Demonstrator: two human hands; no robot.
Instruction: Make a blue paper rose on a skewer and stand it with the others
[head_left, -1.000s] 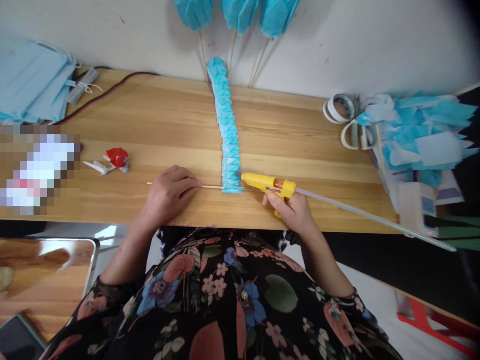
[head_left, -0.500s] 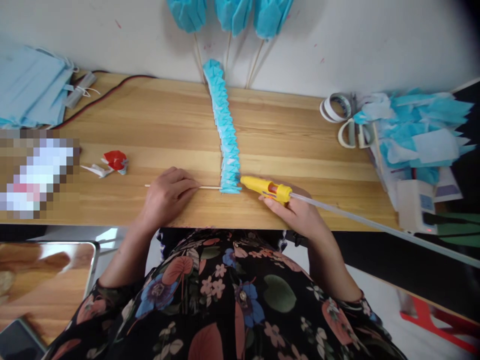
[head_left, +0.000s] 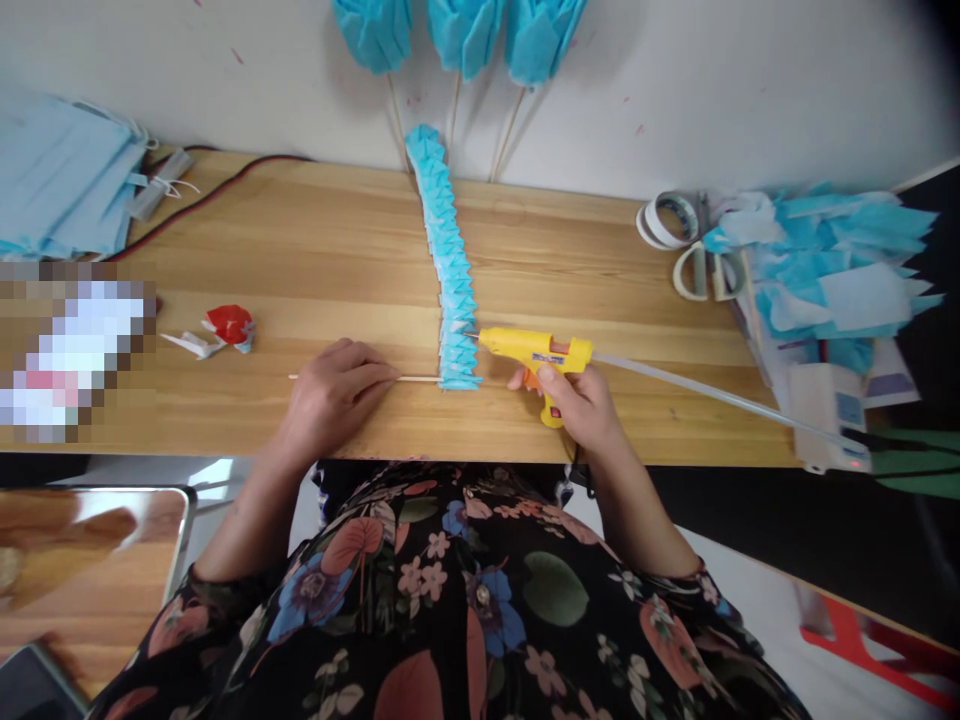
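A long pleated strip of light blue material (head_left: 450, 240) runs down the wooden table from the back toward my body. At its near end lies a thin wooden stick (head_left: 418, 379), and my left hand (head_left: 339, 392) is closed on it, thumb and fingers pinching near the strip. My right hand (head_left: 583, 400) grips a yellow hot glue gun (head_left: 525, 345) by the handle. The gun's metal nozzle points left at the right edge of the strip, close to its near end. A long translucent glue stick (head_left: 697, 393) sticks out of the gun's back.
Blue flowers (head_left: 465, 35) on sticks lean at the white wall. Left are face masks (head_left: 64, 185), a red scrap (head_left: 231, 325) and a blurred bright device (head_left: 86, 345). Right are tape rolls (head_left: 671, 220), scissors (head_left: 694, 272), blue cut pieces (head_left: 847, 260) and a white box (head_left: 829, 415).
My right hand has turned the glue gun more level and shifted slightly, bringing its nozzle farther up along the strip's right edge. The left hand stays on the stick.
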